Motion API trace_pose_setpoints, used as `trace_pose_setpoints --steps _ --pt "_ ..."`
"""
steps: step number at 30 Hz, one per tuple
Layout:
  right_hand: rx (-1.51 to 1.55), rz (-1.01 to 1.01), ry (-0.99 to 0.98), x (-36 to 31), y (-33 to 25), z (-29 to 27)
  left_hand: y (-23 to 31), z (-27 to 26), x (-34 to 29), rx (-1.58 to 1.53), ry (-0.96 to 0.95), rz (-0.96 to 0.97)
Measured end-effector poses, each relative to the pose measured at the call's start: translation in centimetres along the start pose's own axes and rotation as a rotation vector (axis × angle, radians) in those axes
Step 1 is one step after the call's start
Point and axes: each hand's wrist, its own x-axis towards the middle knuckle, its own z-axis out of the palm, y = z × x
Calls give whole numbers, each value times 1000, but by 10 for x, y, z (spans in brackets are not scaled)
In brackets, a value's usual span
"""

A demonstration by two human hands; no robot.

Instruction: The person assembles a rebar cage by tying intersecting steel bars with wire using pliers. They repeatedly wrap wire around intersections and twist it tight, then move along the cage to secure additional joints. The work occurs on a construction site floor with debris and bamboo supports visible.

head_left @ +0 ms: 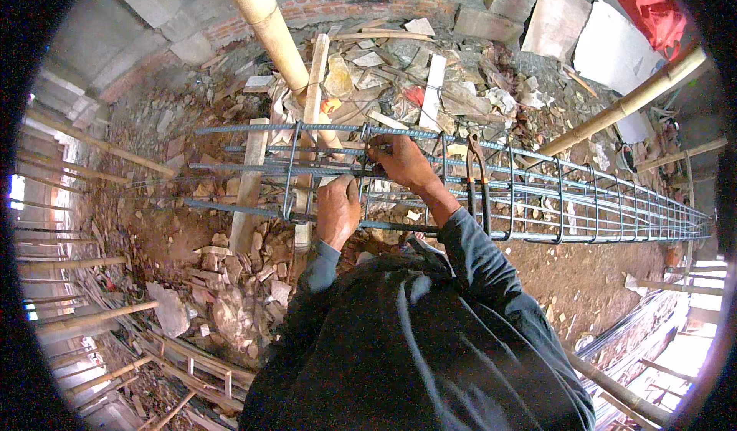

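Observation:
A long rebar cage [537,193] of ribbed steel bars and square stirrups lies across in front of me. My right hand [403,161] reaches over it, its fingers closed round a stirrup [365,201] near the far top bar. Lower and to the left, my left hand [338,208] is curled shut beside the same stirrup; whatever its fingertips grip is hidden. Another stirrup [291,170] stands to the left, nearer the bar ends. Right of my right hand, a pair of pincers [478,181] hangs over the cage with its handles downward.
Wooden battens [249,185] lie under the cage's left end. A thick bamboo pole [265,28] slants down just beyond it; another bamboo pole [626,105] leans at right. Broken rubble [376,70] covers the far ground. Loose rods [637,327] lie at lower right.

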Motion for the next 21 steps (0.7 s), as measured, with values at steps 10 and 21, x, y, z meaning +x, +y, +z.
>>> trace_pose_setpoints --steps 10,21 --pt "52 -32 41 6 4 1 -2 4 -1 -40 119 102" --pt "28 -254 180 -21 -1 6 6 -20 -14 7 -35 -31"
